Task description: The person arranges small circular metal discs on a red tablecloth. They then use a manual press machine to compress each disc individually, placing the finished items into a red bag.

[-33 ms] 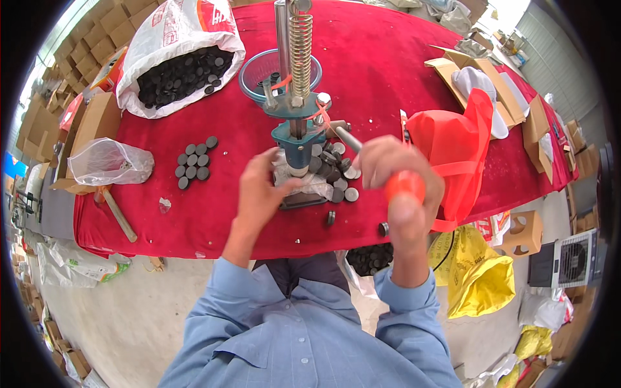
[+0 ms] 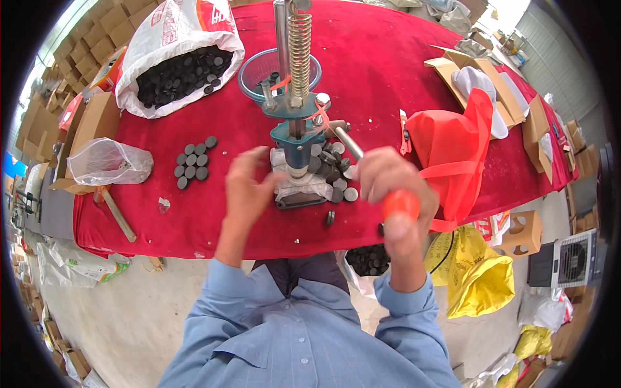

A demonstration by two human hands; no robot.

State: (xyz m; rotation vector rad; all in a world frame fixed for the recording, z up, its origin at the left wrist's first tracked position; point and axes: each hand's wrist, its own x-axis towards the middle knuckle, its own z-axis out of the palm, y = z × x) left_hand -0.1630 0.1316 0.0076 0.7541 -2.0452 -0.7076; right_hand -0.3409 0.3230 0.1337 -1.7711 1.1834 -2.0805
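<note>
A hand press with a coiled spring [image 2: 299, 58] stands before me on the red-covered table. My right hand [image 2: 398, 174] is wrapped round its metal lever [image 2: 349, 142], with the orange-red knob [image 2: 401, 204] showing at the palm. My left hand [image 2: 248, 191] hovers left of the press head [image 2: 296, 155], fingers apart and holding nothing. White wrapping [image 2: 304, 189] covers part of the base [image 2: 301, 202] under the head. Dark and grey round discs [image 2: 333, 169] lie heaped right of the press, and another group of discs [image 2: 191, 161] lies flat to its left.
A white sack [image 2: 168, 39] spills black discs at the far left, beside a grey-blue basket [image 2: 317, 72]. A plastic bag [image 2: 110, 161] and a hammer [image 2: 118, 216] lie left. A red bag [image 2: 446, 149] and open cartons [image 2: 479, 77] occupy the right. Yellow sacks [image 2: 479, 278] are below.
My left hand has drawn back leftward from the wrapping under the press head, its fingers coming off it. My right hand has shifted slightly left and down with the lever.
</note>
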